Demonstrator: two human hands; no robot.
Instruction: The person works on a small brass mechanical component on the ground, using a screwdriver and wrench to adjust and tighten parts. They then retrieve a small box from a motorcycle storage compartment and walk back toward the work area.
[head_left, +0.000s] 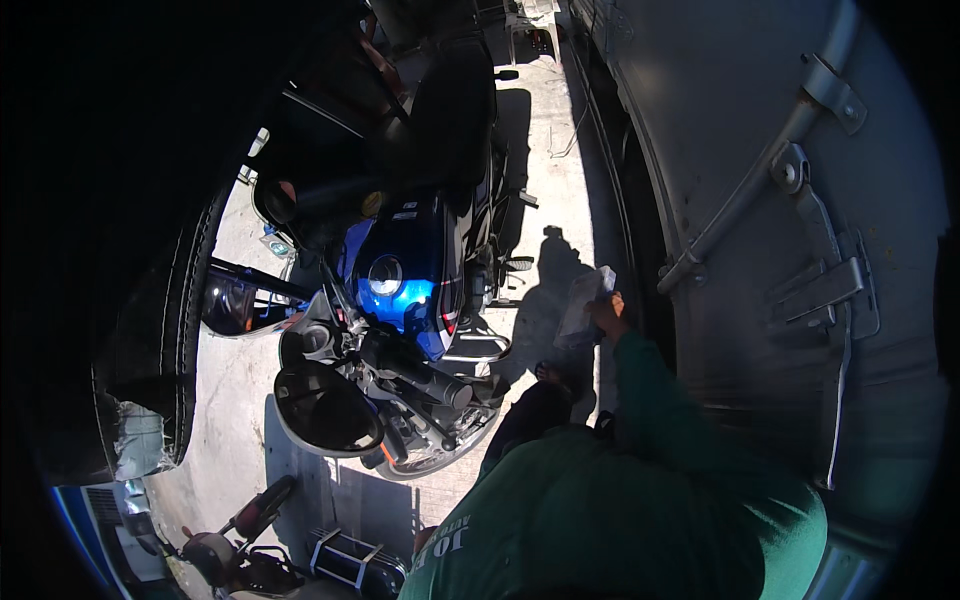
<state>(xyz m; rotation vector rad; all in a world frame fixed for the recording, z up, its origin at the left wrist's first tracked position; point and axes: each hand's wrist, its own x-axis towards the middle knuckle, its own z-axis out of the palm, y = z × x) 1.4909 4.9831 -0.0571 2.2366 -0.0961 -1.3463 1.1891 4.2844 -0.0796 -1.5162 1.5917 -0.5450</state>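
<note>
Out in front of my body, my right hand (610,314) is closed on the edge of a pale, rectangular, box-like thing (581,303); its exact kind is too dark to tell. My right arm, in a green sleeve (650,395), reaches forward beside the grey metal panel. My left hand does not show; only a small patch of skin appears at the left edge of my green shirt (600,520). To the left of the held thing stands a motorcycle with a blue fuel tank (405,280), not touched by my right hand.
A grey metal panel with a pipe (735,200) and a latch (820,290) rises along the right. The motorcycle's mirror (325,408) and handlebar grip (452,390) jut out nearby. Behind are a pale plastic stool (535,22) and, lower left, another two-wheeler (235,550). A dark stitched edge (190,320) blocks the left.
</note>
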